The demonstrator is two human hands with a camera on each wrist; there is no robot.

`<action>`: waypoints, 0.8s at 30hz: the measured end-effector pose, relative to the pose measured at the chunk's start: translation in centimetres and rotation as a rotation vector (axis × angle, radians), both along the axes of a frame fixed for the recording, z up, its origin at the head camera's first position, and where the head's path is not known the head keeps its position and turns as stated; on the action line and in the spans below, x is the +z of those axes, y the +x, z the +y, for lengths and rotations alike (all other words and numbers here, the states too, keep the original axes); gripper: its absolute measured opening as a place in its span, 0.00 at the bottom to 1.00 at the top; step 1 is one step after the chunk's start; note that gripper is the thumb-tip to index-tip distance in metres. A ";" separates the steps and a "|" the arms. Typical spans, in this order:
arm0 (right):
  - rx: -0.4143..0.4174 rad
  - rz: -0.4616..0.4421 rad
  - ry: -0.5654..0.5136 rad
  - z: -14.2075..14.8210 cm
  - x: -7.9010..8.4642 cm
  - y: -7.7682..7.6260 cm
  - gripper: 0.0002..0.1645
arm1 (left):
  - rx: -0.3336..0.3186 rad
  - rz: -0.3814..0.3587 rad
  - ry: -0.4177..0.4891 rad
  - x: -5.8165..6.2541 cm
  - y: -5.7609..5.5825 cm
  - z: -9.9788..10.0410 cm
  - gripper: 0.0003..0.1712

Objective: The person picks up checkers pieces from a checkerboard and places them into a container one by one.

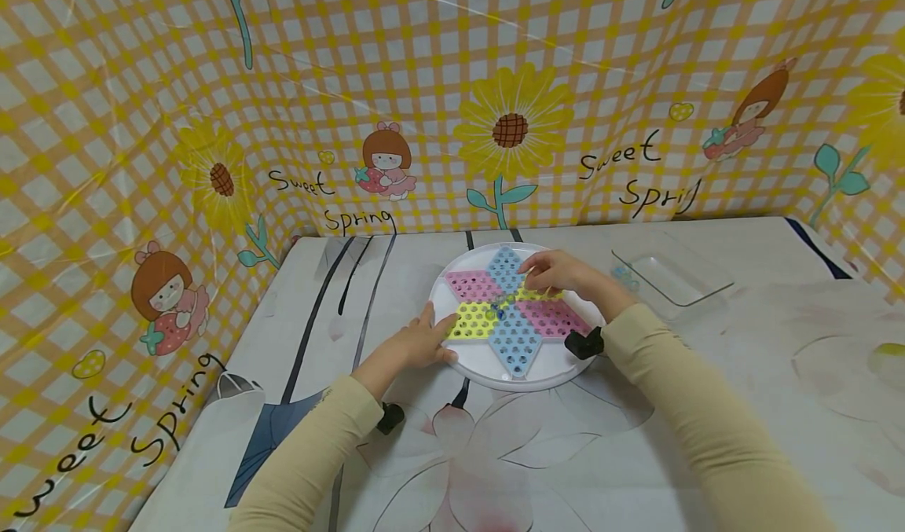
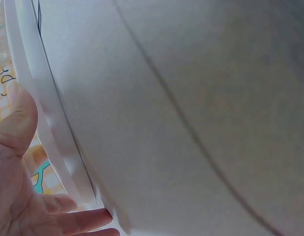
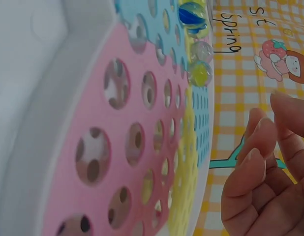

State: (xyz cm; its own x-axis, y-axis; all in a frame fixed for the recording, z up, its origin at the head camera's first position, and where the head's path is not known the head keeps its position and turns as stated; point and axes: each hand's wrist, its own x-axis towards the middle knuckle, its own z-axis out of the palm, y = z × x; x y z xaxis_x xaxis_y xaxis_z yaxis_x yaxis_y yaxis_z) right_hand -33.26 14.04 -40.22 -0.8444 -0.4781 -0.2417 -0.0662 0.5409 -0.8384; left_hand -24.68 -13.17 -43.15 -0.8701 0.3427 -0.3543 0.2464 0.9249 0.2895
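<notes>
A round white Chinese checkers board (image 1: 488, 363) with a pink, yellow and pale blue star of holes lies on the table. Several glass marbles (image 1: 501, 306) sit at the star's centre; a blue-swirled marble (image 3: 191, 17) and a yellow-green marble (image 3: 199, 73) show up close in the right wrist view. My left hand (image 1: 417, 342) rests at the board's left rim with fingers spread, its thumb (image 2: 23, 115) against the rim. Above the upper right part of the board hovers my right hand (image 1: 555, 271). Its fingers (image 3: 250, 177) are loosely bent, thumb apart, with nothing visible between them.
Right of the board is a clear tray (image 1: 684, 306), with small pale blue see-through pieces (image 1: 625, 277) at its left end. A checked cloth (image 1: 424, 60) hangs behind and at the sides. Black pieces (image 1: 584, 343) are worn at both wrists.
</notes>
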 end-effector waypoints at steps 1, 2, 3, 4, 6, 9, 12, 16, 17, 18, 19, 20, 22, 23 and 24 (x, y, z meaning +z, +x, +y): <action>0.001 -0.004 0.003 -0.1 -0.1 0.0 0.21 | 0.000 0.000 0.000 0.0 0.0 0.0 0.42; -0.001 -0.008 0.006 -0.3 -0.2 0.0 0.21 | 0.000 -0.001 0.001 0.0 0.0 0.0 0.42; 0.001 -0.008 0.015 -0.4 -0.3 -0.1 0.21 | 0.000 -0.001 0.001 0.0 0.0 0.0 0.42; 0.002 -0.007 0.022 -0.5 -0.4 -0.1 0.20 | 0.000 -0.002 0.001 0.0 0.0 0.0 0.42; 0.004 -0.008 0.035 -0.8 -0.6 -0.1 0.20 | 0.001 -0.003 0.001 -0.1 0.0 0.0 0.42; 0.008 -0.017 0.050 -1.1 -0.8 -0.1 0.20 | 0.003 -0.004 0.000 -0.1 -0.1 0.0 0.42; 0.015 -0.041 0.045 -1.5 -1.0 0.0 0.21 | 0.004 -0.006 0.000 -0.1 -0.1 0.0 0.42; 0.026 -0.056 0.044 -1.8 -1.2 0.1 0.20 | 0.004 -0.009 -0.002 0.0 0.0 0.0 0.42; 0.031 -0.056 0.043 -1.9 -1.2 0.1 0.20 | 0.003 -0.009 -0.003 0.0 0.0 0.0 0.42; 0.040 -0.052 0.049 -2.0 -1.2 0.2 0.19 | 0.003 -0.009 -0.004 0.0 0.0 0.0 0.42; 0.044 -0.054 0.056 -2.0 -1.3 0.1 0.19 | 0.003 -0.010 -0.004 0.1 0.0 0.0 0.42; 0.048 -0.055 0.064 -2.1 -1.3 0.1 0.19 | 0.003 -0.011 -0.005 0.1 0.0 0.0 0.42; 0.052 -0.054 0.082 -2.2 -1.4 0.1 0.18 | 0.002 -0.012 -0.008 0.1 -0.1 0.0 0.42; 0.046 -0.055 0.094 -2.3 -1.5 0.1 0.18 | 0.002 -0.012 -0.009 0.1 -0.1 0.0 0.42; 0.041 -0.054 0.107 -2.4 -1.5 0.1 0.18 | 0.001 -0.012 -0.010 0.1 -0.1 0.0 0.42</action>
